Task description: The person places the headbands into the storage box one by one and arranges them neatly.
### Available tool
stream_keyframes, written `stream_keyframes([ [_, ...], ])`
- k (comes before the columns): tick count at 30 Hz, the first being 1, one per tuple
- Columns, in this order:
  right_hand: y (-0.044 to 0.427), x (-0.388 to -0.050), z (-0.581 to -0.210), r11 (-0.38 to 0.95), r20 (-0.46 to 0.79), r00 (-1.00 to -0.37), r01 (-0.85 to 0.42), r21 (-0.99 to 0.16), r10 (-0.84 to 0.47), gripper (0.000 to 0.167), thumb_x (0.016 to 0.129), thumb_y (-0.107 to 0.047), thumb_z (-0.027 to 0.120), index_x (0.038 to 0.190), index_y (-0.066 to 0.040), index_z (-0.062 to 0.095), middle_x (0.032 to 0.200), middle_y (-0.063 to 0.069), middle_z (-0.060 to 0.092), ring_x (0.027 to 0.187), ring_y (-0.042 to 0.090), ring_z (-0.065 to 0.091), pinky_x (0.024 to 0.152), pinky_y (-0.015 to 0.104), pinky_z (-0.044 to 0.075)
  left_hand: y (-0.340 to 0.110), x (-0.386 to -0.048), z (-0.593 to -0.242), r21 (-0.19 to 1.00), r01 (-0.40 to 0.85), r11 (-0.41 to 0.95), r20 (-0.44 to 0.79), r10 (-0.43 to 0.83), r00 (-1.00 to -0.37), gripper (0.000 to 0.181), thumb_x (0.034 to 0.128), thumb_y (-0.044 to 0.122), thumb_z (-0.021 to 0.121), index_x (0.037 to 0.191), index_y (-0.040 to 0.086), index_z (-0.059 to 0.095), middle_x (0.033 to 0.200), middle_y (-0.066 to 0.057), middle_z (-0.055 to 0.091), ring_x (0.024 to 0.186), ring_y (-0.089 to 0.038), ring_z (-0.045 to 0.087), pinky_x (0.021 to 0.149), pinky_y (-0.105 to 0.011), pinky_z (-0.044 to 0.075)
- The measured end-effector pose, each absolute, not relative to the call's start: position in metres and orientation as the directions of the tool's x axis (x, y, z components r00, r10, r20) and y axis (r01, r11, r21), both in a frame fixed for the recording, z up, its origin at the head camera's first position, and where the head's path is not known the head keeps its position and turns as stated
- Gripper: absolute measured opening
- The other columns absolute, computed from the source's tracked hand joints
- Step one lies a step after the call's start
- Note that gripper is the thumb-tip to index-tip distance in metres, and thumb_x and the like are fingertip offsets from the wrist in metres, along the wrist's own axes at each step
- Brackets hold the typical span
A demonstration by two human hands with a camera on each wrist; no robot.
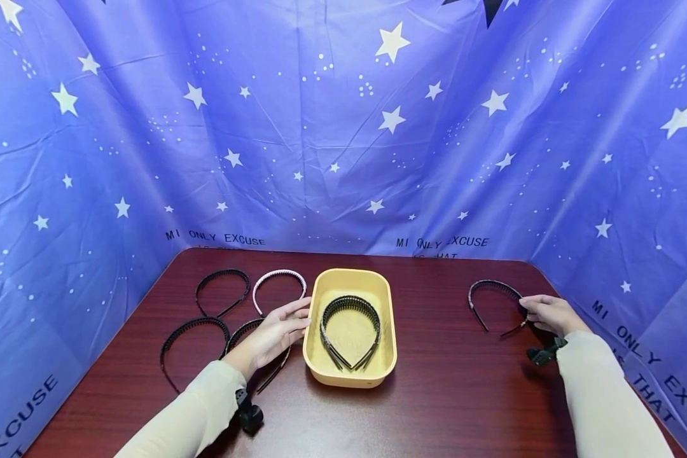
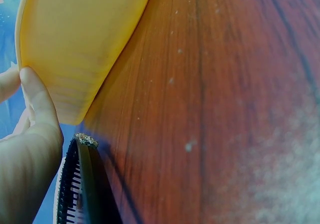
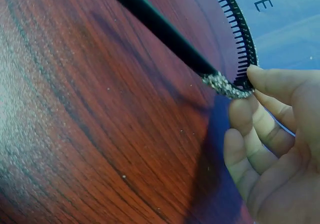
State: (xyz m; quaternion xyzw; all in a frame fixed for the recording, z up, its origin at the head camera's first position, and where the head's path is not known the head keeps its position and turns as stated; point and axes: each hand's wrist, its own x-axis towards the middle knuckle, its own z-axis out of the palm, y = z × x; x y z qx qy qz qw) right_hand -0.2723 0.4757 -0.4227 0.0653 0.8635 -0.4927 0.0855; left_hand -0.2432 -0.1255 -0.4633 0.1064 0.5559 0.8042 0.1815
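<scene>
My right hand [image 1: 552,313] pinches a black toothed headband [image 1: 495,283] by one side, over the table's right part. In the right wrist view, thumb and fingers hold this headband [image 3: 220,85] near a glittery band on its arm. My left hand [image 1: 277,334] touches the left side of a yellow plastic bin [image 1: 350,381], its fingers mostly straight. The left wrist view shows those fingertips against the outer wall of the bin [image 2: 80,38]. Inside the bin lie several dark headbands [image 1: 350,302], closely stacked.
Left of the bin lie a pink headband [image 1: 280,273] and black headbands [image 1: 222,273], [image 1: 194,322], one partly behind my left hand. A dark red wood-grain table [image 1: 441,394] bears everything. Blue star-printed cloth [image 1: 332,159] surrounds its back and sides.
</scene>
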Motion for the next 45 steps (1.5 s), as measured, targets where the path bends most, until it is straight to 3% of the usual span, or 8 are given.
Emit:
stream_keyframes([
  [7, 0.466, -0.275, -0.418, 0.563, -0.194, -0.981, 0.164, -0.810, 0.006, 0.046, 0.101, -0.028, 0.059, 0.123, 0.013, 0.058, 0.097, -0.001, 0.065, 0.083, 0.006, 0.061, 0.072, 0.028, 0.054, -0.125, -0.243, -0.464, 0.933, -0.170, -0.316, -0.027, 0.409, -0.912, 0.061, 0.0985, -0.007, 0.051, 0.154, -0.006, 0.026, 0.133, -0.024, 0.049, 0.112, -0.021, 0.060, 0.093, -0.028, 0.053],
  [15, 0.456, -0.280, -0.414, 0.561, -0.163, -0.986, 0.124, -0.818, -0.021, 0.033, 0.100, -0.027, 0.061, 0.118, 0.002, 0.065, 0.092, -0.006, 0.062, 0.080, 0.007, 0.061, 0.070, 0.030, 0.054, -0.126, -0.242, -0.464, 0.935, -0.162, -0.317, -0.018, 0.413, -0.911, 0.062, 0.0984, -0.008, 0.051, 0.154, -0.007, 0.024, 0.133, -0.024, 0.049, 0.113, -0.021, 0.060, 0.094, -0.029, 0.052],
  [24, 0.440, -0.282, -0.408, 0.583, -0.137, -0.989, 0.077, -0.809, -0.059, 0.049, 0.101, -0.028, 0.061, 0.128, 0.012, 0.053, 0.092, -0.003, 0.061, 0.078, 0.008, 0.061, 0.068, 0.030, 0.055, -0.126, -0.242, -0.465, 0.931, -0.163, -0.325, -0.018, 0.408, -0.913, 0.061, 0.0985, -0.008, 0.050, 0.154, -0.007, 0.025, 0.130, -0.022, 0.051, 0.113, -0.021, 0.060, 0.095, -0.029, 0.052],
  [31, 0.423, -0.281, -0.400, 0.563, -0.081, -0.994, 0.023, -0.826, -0.079, 0.049, 0.100, -0.025, 0.064, 0.130, 0.013, 0.053, 0.089, -0.001, 0.063, 0.077, 0.011, 0.063, 0.069, 0.032, 0.057, -0.126, -0.242, -0.463, 0.932, -0.159, -0.324, -0.012, 0.412, -0.911, 0.061, 0.0984, -0.008, 0.051, 0.154, -0.007, 0.025, 0.131, -0.023, 0.051, 0.113, -0.021, 0.060, 0.094, -0.028, 0.053],
  [45, 0.398, -0.284, -0.395, 0.558, -0.028, -0.994, -0.037, -0.829, -0.108, 0.052, 0.099, -0.028, 0.066, 0.132, 0.010, 0.056, 0.100, 0.009, 0.067, 0.079, 0.013, 0.065, 0.073, 0.036, 0.060, -0.126, -0.242, -0.462, 0.939, -0.149, -0.311, -0.008, 0.412, -0.911, 0.062, 0.0979, -0.007, 0.052, 0.154, -0.007, 0.025, 0.130, -0.020, 0.052, 0.112, -0.019, 0.060, 0.095, -0.028, 0.052],
])
